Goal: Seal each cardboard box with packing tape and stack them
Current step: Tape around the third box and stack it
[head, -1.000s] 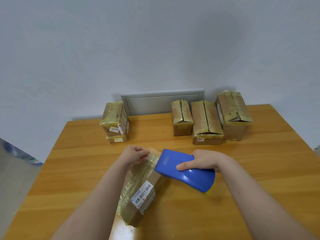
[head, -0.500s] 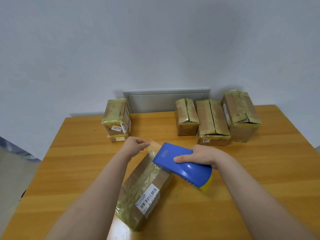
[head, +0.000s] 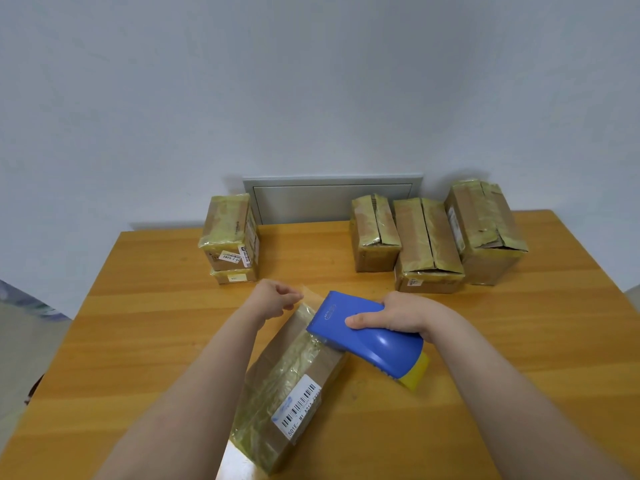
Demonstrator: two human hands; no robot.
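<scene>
A long cardboard box [head: 294, 386] with a barcode label lies slanted on the wooden table [head: 502, 341], its top covered in shiny tape. My right hand [head: 394, 315] grips a blue tape dispenser [head: 367, 336] with a yellow end, resting over the box's far end. My left hand [head: 277, 299] pinches the free end of clear tape [head: 311, 296] just beyond that end of the box, the strip running back to the dispenser.
Two taped boxes [head: 230, 237] are stacked at the back left. Three more taped boxes [head: 429, 240] stand in a row at the back right. A grey wall panel [head: 332, 199] is behind the table, against a white wall.
The box has slid slightly toward me and turned a little. My left hand has lifted off the box's end and now pinches the tape's end past it. The dispenser stays at the box's far end.
</scene>
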